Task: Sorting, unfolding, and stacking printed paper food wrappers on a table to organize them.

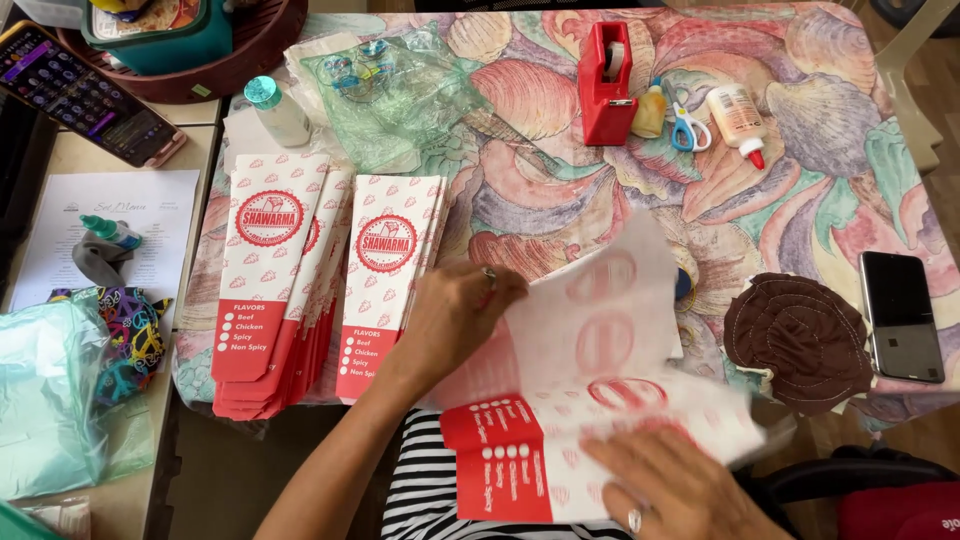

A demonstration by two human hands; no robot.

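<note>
Table (800,150) with a floral shell-pattern cloth fills most of the view. Two piles of finished red-and-white paper sleeves (265,290) lie at its left part, long axis running away from the person, red ends nearest the table edge, white ends pointing to the far side.

In front of the person, a loose fan of flat paper sheets (590,400), same red-and-white print, lies turned the other way: long axis roughly left to right, red ends pointing left toward the striped shirt (420,490), white ends to the right. Top sheets are lifted and blurred.

Left hand (455,320) rests on the left part of the fan, fingers curled down onto the paper, seemingly pinching the lifted sheets; exact grip hidden. Right hand (680,480), ring on a finger, lies flat with fingers spread wide, pressing the lower sheets down, gripping nothing.

Step, as a judgement: separating one sheet off the fan. Next move calls for one sheet peeled clean while the flat hand keeps the rest from sliding.

Smaller things at the far side: red tape dispenser (605,85), glue bottle (738,120), scissors (685,125). Dark phone (900,315) at right.
</note>
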